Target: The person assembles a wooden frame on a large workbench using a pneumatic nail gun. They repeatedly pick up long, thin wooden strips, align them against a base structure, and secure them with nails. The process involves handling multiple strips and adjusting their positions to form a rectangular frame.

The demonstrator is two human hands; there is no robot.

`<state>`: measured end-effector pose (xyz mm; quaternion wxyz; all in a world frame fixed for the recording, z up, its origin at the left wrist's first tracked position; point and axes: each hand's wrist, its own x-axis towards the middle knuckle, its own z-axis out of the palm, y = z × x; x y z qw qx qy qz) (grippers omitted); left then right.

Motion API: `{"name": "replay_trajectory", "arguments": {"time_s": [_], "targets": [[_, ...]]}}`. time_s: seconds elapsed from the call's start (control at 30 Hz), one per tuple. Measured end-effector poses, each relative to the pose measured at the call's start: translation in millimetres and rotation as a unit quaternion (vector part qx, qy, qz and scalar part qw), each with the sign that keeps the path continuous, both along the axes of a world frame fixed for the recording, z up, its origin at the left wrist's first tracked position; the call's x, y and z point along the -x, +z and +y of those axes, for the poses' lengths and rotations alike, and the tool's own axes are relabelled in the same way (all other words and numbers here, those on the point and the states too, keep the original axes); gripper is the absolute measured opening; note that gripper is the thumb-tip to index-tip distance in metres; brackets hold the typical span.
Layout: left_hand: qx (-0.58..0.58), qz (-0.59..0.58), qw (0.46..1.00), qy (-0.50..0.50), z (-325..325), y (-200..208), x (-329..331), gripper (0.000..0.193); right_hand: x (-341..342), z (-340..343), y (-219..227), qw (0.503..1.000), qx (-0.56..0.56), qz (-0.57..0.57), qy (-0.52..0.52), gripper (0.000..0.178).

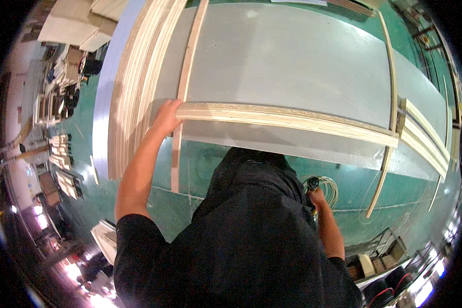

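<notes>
A long stack of pale plywood strips (287, 119) lies across the grey metal table (292, 56) in front of me. At the stack's left end is my left hand (167, 117), its fingers closed around the end, where a thin wooden batten (189, 61) crosses underneath. My right hand (317, 196) hangs low by my right side, off the table. It is wrapped round a dark hand tool (313, 183), whose exact kind I cannot make out. The stack's right end rests on another batten (392, 77).
More plywood strips (143, 77) are stacked along the table's left side. A shorter bundle (421, 138) lies at the right. Coiled pale hose (331, 190) sits on the green floor (272, 187) beside my right hand. Batten ends jut past the table's near edge.
</notes>
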<state>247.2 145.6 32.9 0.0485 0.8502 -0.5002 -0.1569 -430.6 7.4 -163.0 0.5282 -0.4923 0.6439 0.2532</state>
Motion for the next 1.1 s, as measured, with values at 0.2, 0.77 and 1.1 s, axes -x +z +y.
{"name": "replay_trajectory", "arguments": {"time_s": [0.2, 0.77, 1.1], "targets": [[-0.012, -0.003, 1.0, 0.013, -18.4, 6.9, 14.4, 0.063, -17.0, -13.3, 32.8, 0.997, 0.053, -0.059, 0.011, 0.038], [-0.02, 0.029, 0.999, 0.034, -19.3, 3.1, 6.5, 0.071, -111.8, -145.8, 335.2, 0.958, 0.198, -0.175, 0.109, 0.036], [0.014, 0.04, 0.997, 0.068, -19.3, -5.6, 13.9, 0.074, 46.1, -270.3, 237.4, 0.812, 0.559, 0.096, -0.141, 0.046]]}}
